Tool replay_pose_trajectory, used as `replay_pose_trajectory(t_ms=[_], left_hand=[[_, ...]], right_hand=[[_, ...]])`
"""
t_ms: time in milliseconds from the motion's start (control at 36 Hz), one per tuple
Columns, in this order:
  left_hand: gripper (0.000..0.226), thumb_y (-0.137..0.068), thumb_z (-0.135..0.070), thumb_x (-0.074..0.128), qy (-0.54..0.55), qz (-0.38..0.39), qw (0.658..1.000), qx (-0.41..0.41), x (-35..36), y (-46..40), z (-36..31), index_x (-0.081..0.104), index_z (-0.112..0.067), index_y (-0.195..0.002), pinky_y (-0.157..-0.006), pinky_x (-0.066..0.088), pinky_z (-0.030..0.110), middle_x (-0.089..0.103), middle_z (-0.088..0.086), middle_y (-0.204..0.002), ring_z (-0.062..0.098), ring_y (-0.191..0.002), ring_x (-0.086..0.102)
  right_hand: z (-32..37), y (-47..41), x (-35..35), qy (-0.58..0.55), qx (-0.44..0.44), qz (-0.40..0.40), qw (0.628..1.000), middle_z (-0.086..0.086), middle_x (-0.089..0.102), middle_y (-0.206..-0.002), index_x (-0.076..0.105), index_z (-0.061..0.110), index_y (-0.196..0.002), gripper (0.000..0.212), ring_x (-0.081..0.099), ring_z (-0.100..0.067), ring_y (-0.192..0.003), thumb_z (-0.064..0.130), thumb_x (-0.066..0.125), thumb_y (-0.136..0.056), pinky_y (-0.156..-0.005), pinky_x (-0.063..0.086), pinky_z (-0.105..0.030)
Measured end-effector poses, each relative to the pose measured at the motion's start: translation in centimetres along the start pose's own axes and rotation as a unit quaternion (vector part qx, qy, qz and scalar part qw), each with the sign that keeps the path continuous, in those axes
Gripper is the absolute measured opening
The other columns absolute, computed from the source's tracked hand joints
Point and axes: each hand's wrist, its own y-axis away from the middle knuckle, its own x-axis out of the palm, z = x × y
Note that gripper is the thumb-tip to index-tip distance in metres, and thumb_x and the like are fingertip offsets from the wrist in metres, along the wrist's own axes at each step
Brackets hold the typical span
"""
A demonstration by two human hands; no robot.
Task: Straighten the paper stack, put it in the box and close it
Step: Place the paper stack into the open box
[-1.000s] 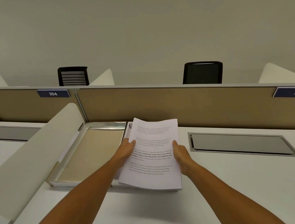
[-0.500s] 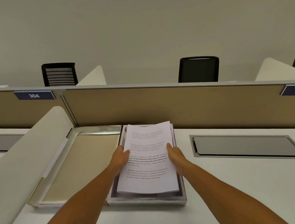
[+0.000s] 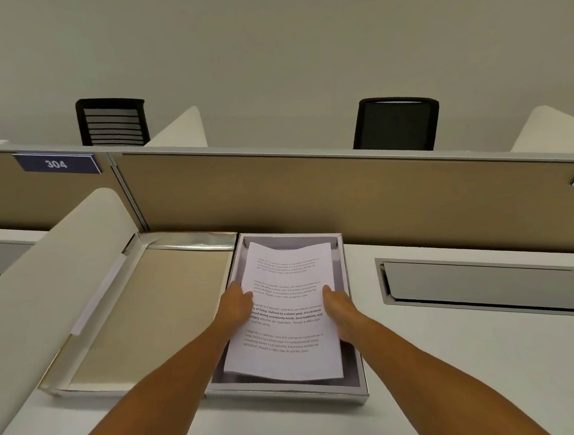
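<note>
Both hands (image 3: 237, 305) around paper stack (image 3: 287, 306), over box (image 3: 357, 366).

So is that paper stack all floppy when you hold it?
Probably floppy: the paper stack bows, its far edge wavy, between the left hand and right hand. Likely light, since just fingers at the sides carry it. Loose sheets might slide apart.

paper stack (image 3: 285, 306) gripped by left hand (image 3: 236, 305), right hand (image 3: 341, 311), inside open box (image 3: 353, 318)

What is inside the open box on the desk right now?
A printed paper stack, held at its sides by the left hand and right hand, is inside the box. The sheets cover most of the box floor, so anything beneath is hidden.
</note>
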Motion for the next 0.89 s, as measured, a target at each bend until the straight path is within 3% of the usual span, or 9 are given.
replay_pose_trajectory(t_ms=[111,250,361,472,583,667,778,833,889], left_hand=[[0.031,-0.102,-0.014,0.042,-0.027,-0.007,1.000,0.002,0.4,0.0,-0.5,0.046,0.003,-0.128,-0.093,0.050,0.041,0.058,0.021,-0.128,0.035,-0.117,0.059],[0.032,-0.102,-0.012,0.042,-0.035,-0.016,0.999,0.005,0.5,-0.3,-0.7,0.047,0.002,-0.130,-0.095,0.049,0.041,0.058,0.021,-0.130,0.036,-0.118,0.058],[0.032,-0.100,-0.009,0.042,-0.046,-0.024,0.999,0.012,0.6,-0.2,-0.7,0.048,0.003,-0.130,-0.088,0.049,0.035,0.060,0.021,-0.128,0.035,-0.116,0.060],[0.029,-0.099,-0.008,0.043,-0.060,-0.030,0.998,0.000,1.0,-0.3,-0.8,0.050,0.004,-0.125,-0.080,0.048,0.033,0.062,0.023,-0.125,0.036,-0.112,0.061],[0.030,-0.099,-0.011,0.047,-0.077,-0.029,0.997,-0.013,1.4,0.0,-1.0,0.049,0.005,-0.126,-0.077,0.043,0.030,0.061,0.022,-0.126,0.037,-0.114,0.061],[0.030,-0.098,-0.013,0.052,-0.083,-0.038,0.996,-0.006,1.4,-0.1,-0.8,0.051,0.004,-0.123,-0.080,0.048,0.033,0.063,0.021,-0.126,0.037,-0.114,0.063],[0.029,-0.096,-0.014,0.057,-0.093,-0.057,0.994,0.003,1.2,0.3,-0.6,0.056,0.005,-0.118,-0.082,0.051,0.035,0.065,0.022,-0.123,0.037,-0.111,0.064],[0.029,-0.094,-0.014,0.060,-0.095,-0.063,0.993,0.003,1.2,0.6,-0.6,0.058,0.005,-0.116,-0.082,0.052,0.035,0.066,0.022,-0.120,0.037,-0.109,0.065],[0.030,-0.093,-0.014,0.062,-0.093,-0.068,0.993,0.001,1.1,0.8,-0.6,0.058,0.005,-0.116,-0.082,0.053,0.036,0.066,0.022,-0.120,0.037,-0.109,0.065]], right_hand=[[-0.1,-0.3,0.2,-0.003,0.009,-0.008,1.000,-0.008,0.065,-0.090,0.054,0.013,-0.112,0.033,0.065,-0.024,-0.084,0.037,0.033,-0.105,-0.088,0.056,-0.041],[0.3,-0.6,0.2,-0.018,0.008,-0.008,1.000,-0.012,0.069,-0.102,0.057,0.010,-0.117,0.035,0.067,-0.027,-0.090,0.032,0.033,-0.104,-0.080,0.057,-0.039],[0.5,-0.7,0.2,-0.018,0.006,-0.014,1.000,-0.011,0.070,-0.098,0.059,0.010,-0.114,0.029,0.068,-0.026,-0.085,0.024,0.037,-0.103,-0.074,0.059,-0.037],[0.6,-0.6,0.3,-0.010,0.003,-0.019,1.000,-0.013,0.070,-0.107,0.057,0.008,-0.120,0.030,0.069,-0.031,-0.098,0.013,0.037,-0.098,-0.086,0.060,-0.042],[1.0,0.0,0.4,-0.007,-0.009,-0.016,1.000,-0.010,0.068,-0.099,0.056,0.009,-0.115,0.022,0.067,-0.029,-0.093,0.013,0.041,-0.098,-0.069,0.056,-0.034],[1.2,0.1,0.5,0.000,-0.012,-0.022,1.000,-0.010,0.068,-0.096,0.056,0.010,-0.108,0.016,0.068,-0.026,-0.086,0.015,0.045,-0.097,-0.065,0.055,-0.032],[1.4,0.2,0.8,0.009,-0.003,-0.033,0.999,-0.007,0.064,-0.090,0.053,0.010,-0.103,0.009,0.063,-0.023,-0.085,0.015,0.048,-0.097,-0.088,0.056,-0.039],[1.5,0.1,1.1,0.016,0.003,-0.041,0.999,-0.007,0.062,-0.095,0.052,0.007,-0.113,0.020,0.061,-0.023,-0.087,0.015,0.051,-0.095,-0.089,0.056,-0.039],[1.6,0.1,1.3,0.029,0.006,-0.042,0.999,-0.008,0.061,-0.104,0.044,0.002,-0.133,0.045,0.060,-0.021,-0.089,0.018,0.053,-0.092,-0.075,0.054,-0.035]])
